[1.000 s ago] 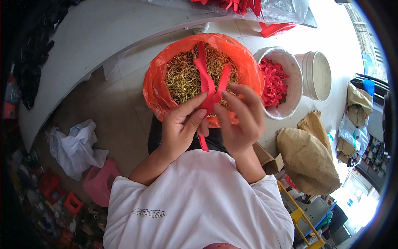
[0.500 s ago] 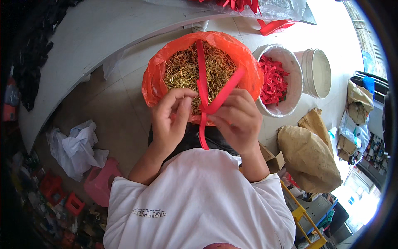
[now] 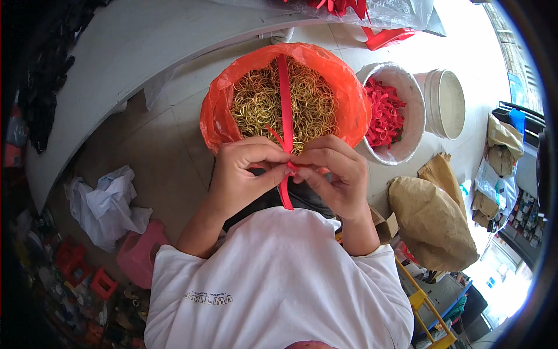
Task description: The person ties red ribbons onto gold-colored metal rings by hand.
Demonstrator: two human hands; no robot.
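Note:
A long red ribbon [image 3: 285, 99] runs from the far rim of an orange-red plastic bag [image 3: 212, 113] toward my lap. The bag is full of thin gold-coloured metal rings [image 3: 256, 99]. Thumb and fingers of my left hand [image 3: 247, 171] are pinched on the ribbon at the bag's near side. From the other side my right hand [image 3: 337, 171] pinches it too, fingertips meeting those of the left. Between them the ribbon looks bunched or knotted, mostly covered by my fingers. One narrow end sticks up beside the left fingers, and a tail hangs below the hands.
To the right stands a white bucket [image 3: 419, 110] holding short red ribbon pieces [image 3: 383, 113], with another pale bucket [image 3: 450, 104] behind it. A brown sack [image 3: 433, 224] lies nearer. At left are a curved grey table [image 3: 133, 46], white plastic [image 3: 107, 206] and a pink stool [image 3: 139, 253].
My hands have come together over the ribbon. The loop that stood up by my right hand is pulled down, and the left fingers, formerly apart from it, now pinch the ribbon.

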